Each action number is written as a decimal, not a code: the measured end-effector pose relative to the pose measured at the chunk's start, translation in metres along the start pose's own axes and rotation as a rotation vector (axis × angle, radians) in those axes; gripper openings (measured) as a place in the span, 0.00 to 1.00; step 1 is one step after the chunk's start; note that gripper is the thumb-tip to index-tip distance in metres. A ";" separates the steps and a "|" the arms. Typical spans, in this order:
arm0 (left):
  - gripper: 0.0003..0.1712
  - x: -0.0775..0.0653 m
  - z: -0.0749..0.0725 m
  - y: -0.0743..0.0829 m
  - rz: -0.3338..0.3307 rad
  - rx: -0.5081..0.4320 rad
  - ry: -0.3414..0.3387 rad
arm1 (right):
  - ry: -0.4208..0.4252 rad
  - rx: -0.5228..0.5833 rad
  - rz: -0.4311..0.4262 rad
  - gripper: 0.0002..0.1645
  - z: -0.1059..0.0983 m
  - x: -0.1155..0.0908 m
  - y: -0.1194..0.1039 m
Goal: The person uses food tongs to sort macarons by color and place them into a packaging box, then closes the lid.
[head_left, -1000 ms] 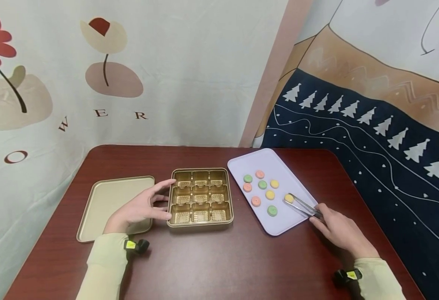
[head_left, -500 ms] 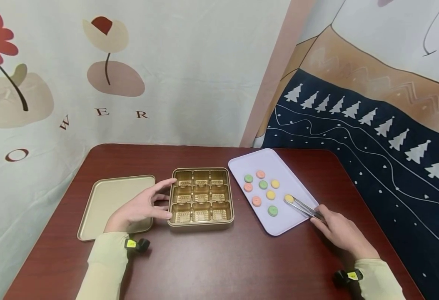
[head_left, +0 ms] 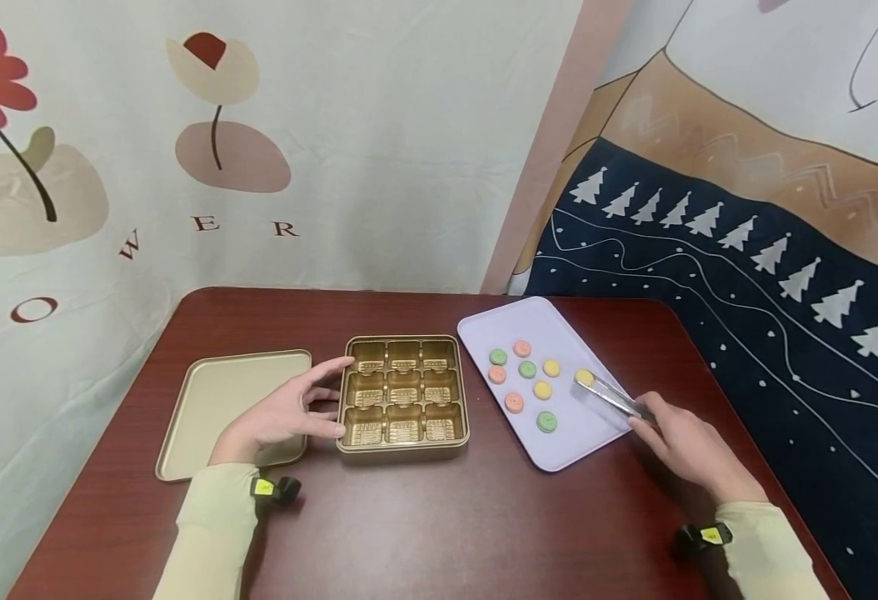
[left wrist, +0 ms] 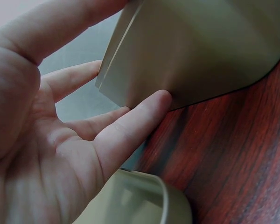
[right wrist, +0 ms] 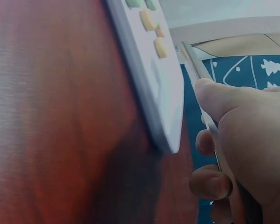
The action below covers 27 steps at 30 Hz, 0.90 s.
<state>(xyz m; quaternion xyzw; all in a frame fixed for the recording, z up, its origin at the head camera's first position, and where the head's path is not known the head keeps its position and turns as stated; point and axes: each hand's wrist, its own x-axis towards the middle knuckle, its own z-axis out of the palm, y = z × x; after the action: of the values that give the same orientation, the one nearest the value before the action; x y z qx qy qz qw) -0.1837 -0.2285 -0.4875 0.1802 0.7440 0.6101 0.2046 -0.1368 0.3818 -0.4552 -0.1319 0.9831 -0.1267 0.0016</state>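
Since the earlier frame, the tongs have narrowed and shifted slightly with the yellow disc, right of the gold box, over the pale tray. The right hand squeezes them, apparently to pinch the disc. The left hand, fingers spread and straight, touches the box's left side, probably steadying it.

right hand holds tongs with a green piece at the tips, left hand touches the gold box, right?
Not green: the head view shows a yellow piece at the tips of the tongs. The right hand holds them, and the left hand touches the gold box.
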 end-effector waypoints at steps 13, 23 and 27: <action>0.63 -0.002 -0.001 0.000 0.019 0.004 0.009 | 0.070 -0.048 -0.077 0.19 -0.028 0.026 -0.020; 0.63 -0.002 0.000 0.000 0.004 -0.009 0.001 | 0.021 -0.057 -0.141 0.21 -0.018 0.051 -0.062; 0.63 -0.001 0.001 0.000 0.004 -0.008 -0.002 | 0.026 -0.060 -0.226 0.21 -0.013 0.063 -0.089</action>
<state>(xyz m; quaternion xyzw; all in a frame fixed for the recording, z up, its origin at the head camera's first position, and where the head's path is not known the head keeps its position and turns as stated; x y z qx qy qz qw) -0.1824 -0.2283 -0.4872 0.1814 0.7411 0.6131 0.2049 -0.1749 0.2856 -0.4186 -0.2404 0.9652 -0.0982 -0.0297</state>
